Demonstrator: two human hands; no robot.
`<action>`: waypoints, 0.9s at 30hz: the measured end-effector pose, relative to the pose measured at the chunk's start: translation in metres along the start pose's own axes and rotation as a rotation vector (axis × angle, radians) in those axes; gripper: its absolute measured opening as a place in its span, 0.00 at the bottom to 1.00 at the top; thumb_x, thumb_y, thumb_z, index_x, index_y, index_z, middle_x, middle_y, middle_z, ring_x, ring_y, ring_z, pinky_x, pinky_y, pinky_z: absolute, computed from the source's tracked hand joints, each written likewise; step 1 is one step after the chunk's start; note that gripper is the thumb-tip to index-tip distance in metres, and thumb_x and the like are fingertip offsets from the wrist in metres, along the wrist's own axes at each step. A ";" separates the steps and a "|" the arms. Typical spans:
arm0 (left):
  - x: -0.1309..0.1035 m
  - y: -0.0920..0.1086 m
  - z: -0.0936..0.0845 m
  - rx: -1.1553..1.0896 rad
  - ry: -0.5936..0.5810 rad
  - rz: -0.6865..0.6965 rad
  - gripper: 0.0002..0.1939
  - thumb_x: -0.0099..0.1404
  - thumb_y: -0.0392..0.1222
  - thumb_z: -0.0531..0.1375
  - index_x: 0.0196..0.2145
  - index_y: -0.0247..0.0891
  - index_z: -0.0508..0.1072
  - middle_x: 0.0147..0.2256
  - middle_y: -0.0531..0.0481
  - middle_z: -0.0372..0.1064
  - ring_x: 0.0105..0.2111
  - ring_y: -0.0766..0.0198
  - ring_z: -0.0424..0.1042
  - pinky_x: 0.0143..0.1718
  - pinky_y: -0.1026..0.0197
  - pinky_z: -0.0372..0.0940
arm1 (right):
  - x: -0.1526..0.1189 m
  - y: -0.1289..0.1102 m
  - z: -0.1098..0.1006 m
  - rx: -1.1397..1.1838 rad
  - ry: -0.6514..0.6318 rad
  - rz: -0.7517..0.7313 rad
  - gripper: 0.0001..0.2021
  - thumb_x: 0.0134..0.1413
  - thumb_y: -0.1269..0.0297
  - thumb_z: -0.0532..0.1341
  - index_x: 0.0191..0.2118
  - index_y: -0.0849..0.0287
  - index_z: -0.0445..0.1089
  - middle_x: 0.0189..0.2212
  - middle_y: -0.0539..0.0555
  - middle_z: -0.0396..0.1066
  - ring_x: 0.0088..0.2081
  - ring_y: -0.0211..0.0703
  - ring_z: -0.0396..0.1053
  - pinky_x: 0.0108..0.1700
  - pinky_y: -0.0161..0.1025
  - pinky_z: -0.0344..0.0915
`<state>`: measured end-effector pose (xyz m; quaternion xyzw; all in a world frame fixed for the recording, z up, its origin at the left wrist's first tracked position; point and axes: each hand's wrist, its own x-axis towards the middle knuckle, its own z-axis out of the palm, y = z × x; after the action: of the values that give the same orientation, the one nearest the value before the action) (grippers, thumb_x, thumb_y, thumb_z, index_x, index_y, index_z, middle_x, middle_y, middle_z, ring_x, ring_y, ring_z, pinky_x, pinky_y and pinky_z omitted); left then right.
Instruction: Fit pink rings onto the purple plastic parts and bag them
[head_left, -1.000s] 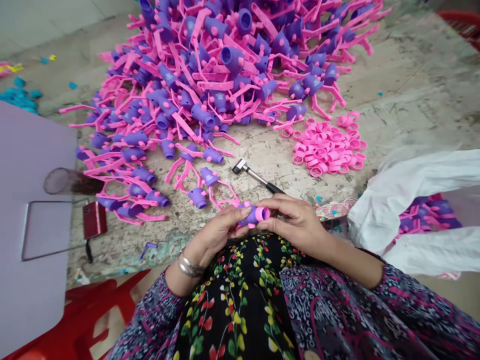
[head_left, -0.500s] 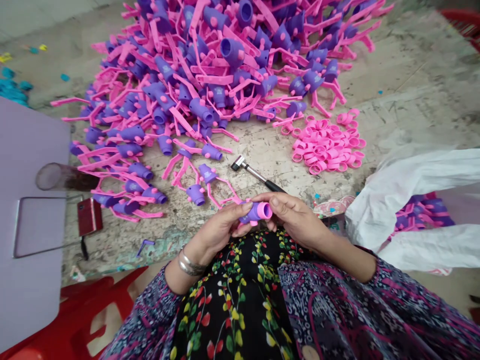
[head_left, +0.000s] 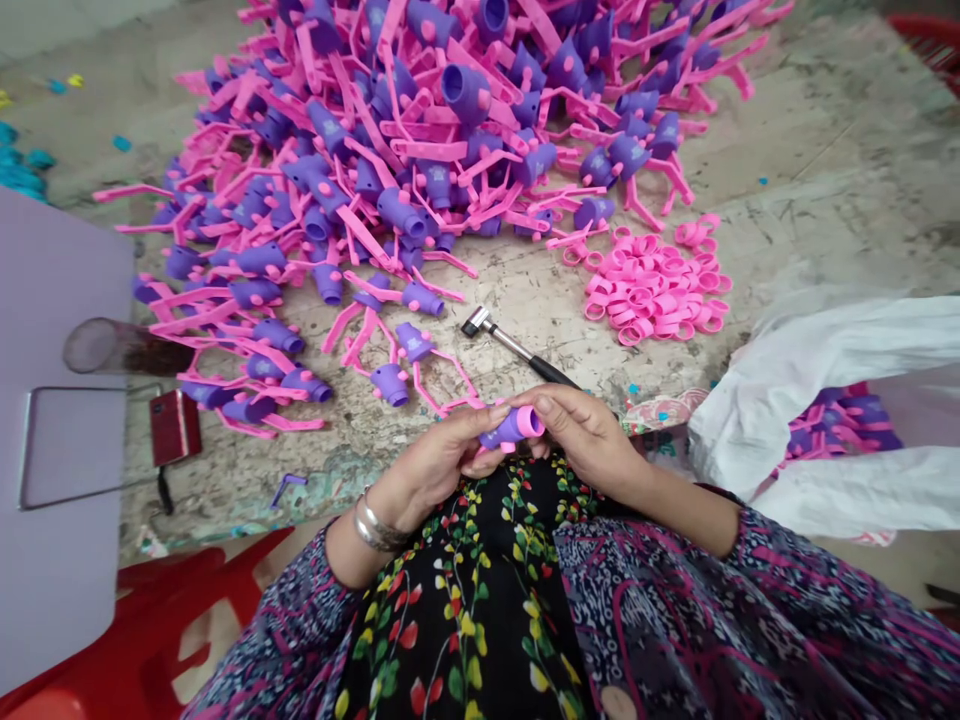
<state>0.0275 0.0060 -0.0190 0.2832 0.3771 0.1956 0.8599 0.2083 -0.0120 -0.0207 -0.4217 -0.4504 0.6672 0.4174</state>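
Both my hands pinch one purple toy piece (head_left: 504,430) with a pink ring (head_left: 529,422) at its end — left hand (head_left: 431,465) on the body, right hand (head_left: 589,435) at the ring. Just beyond my fingers lies a small hammer (head_left: 514,347) — further, the big pile of pieces (head_left: 420,150).
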 end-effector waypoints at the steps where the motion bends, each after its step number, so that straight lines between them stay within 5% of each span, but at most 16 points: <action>1: 0.000 0.000 0.001 -0.003 -0.007 0.001 0.18 0.63 0.54 0.57 0.33 0.34 0.72 0.16 0.59 0.51 0.15 0.75 0.44 0.17 0.66 0.39 | 0.001 0.000 0.000 -0.002 0.006 -0.002 0.18 0.62 0.50 0.57 0.41 0.59 0.75 0.27 0.49 0.69 0.23 0.30 0.66 0.24 0.29 0.66; 9: 0.002 -0.001 0.006 0.019 0.012 0.074 0.19 0.66 0.55 0.55 0.31 0.35 0.71 0.16 0.57 0.53 0.16 0.73 0.48 0.19 0.66 0.44 | -0.001 0.001 -0.010 0.129 0.009 0.024 0.19 0.64 0.48 0.54 0.48 0.54 0.72 0.27 0.51 0.68 0.26 0.36 0.66 0.28 0.34 0.65; 16: -0.001 -0.002 0.006 0.030 0.070 0.099 0.19 0.66 0.55 0.55 0.27 0.35 0.67 0.16 0.58 0.53 0.17 0.73 0.48 0.21 0.65 0.45 | -0.011 -0.004 -0.013 -0.213 0.096 -0.190 0.17 0.55 0.56 0.66 0.50 0.53 0.70 0.30 0.49 0.67 0.32 0.37 0.66 0.35 0.37 0.66; 27: 0.000 -0.008 0.003 0.048 0.090 0.103 0.21 0.66 0.55 0.55 0.25 0.36 0.68 0.16 0.56 0.55 0.18 0.73 0.50 0.21 0.65 0.47 | -0.009 -0.010 -0.010 -0.516 0.096 -0.370 0.12 0.56 0.61 0.65 0.46 0.56 0.72 0.30 0.50 0.71 0.30 0.37 0.68 0.33 0.36 0.66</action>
<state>0.0308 -0.0012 -0.0225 0.3137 0.4047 0.2429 0.8239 0.2222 -0.0149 -0.0117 -0.4553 -0.6536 0.4232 0.4318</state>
